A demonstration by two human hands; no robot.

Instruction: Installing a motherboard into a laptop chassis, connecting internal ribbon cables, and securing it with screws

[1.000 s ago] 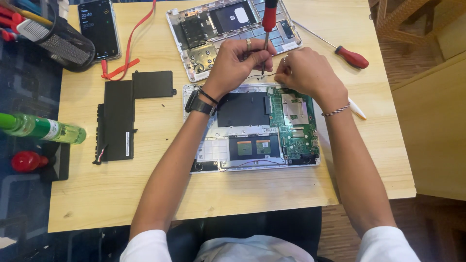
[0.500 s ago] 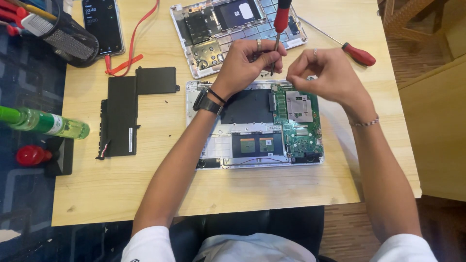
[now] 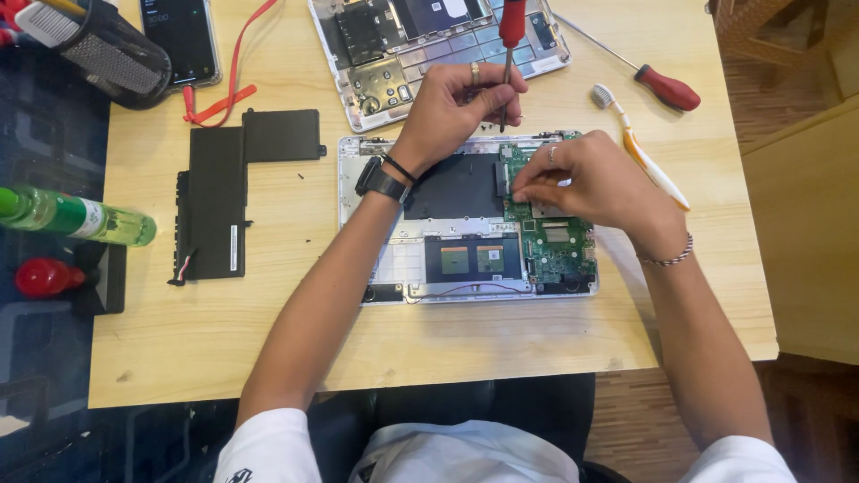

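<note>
An opened laptop base (image 3: 465,224) lies in the middle of the wooden table (image 3: 268,340), its green circuit board (image 3: 559,246) on the right side. My left hand (image 3: 452,107), with a black watch at the wrist, grips a red-handled screwdriver (image 3: 510,36) held upright, tip down at the base's far edge. My right hand (image 3: 591,183) rests on the circuit board with its fingertips pinched together at the board's upper left; I cannot tell whether anything small is between them.
A second opened laptop shell (image 3: 429,45) lies at the far edge. A black battery (image 3: 233,192), a red strap (image 3: 228,80), a phone (image 3: 183,36), a green bottle (image 3: 76,215), a toothbrush (image 3: 640,148) and another red screwdriver (image 3: 649,80) surround the work.
My right hand has come down from the base's far edge onto the circuit board, uncovering the toothbrush. My left hand keeps the screwdriver upright at the far edge.
</note>
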